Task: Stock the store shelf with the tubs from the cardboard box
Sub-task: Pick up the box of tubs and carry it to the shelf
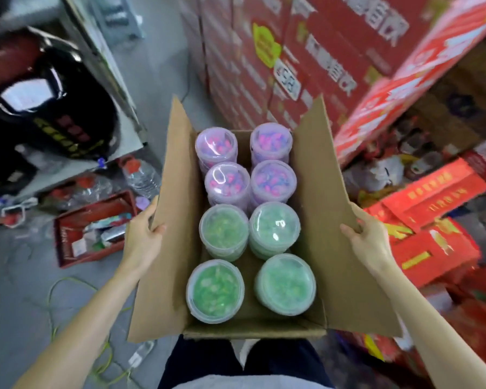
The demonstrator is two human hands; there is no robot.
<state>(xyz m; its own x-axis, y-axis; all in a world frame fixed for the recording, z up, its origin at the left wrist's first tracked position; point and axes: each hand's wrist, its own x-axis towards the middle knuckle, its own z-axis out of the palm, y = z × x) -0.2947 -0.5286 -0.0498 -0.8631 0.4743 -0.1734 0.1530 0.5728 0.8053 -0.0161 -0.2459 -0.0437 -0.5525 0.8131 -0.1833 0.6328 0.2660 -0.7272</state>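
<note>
I hold an open cardboard box (334,248) in front of my body, above the floor. My left hand (145,234) grips its left flap and my right hand (368,234) grips its right flap. Inside stand several round clear tubs in two rows. The far ones are purple tubs (272,182) with pink and blue pieces. The near ones are green tubs (215,292). All lids are on. The picture is slightly blurred.
A grey metal shelf (110,80) at the left holds a black appliance (48,108). Below it lie water bottles (142,175) and a red crate (96,234) of items. Stacked red cartons (306,66) rise ahead, more red boxes (432,220) at right. A green cable (51,304) crosses the floor.
</note>
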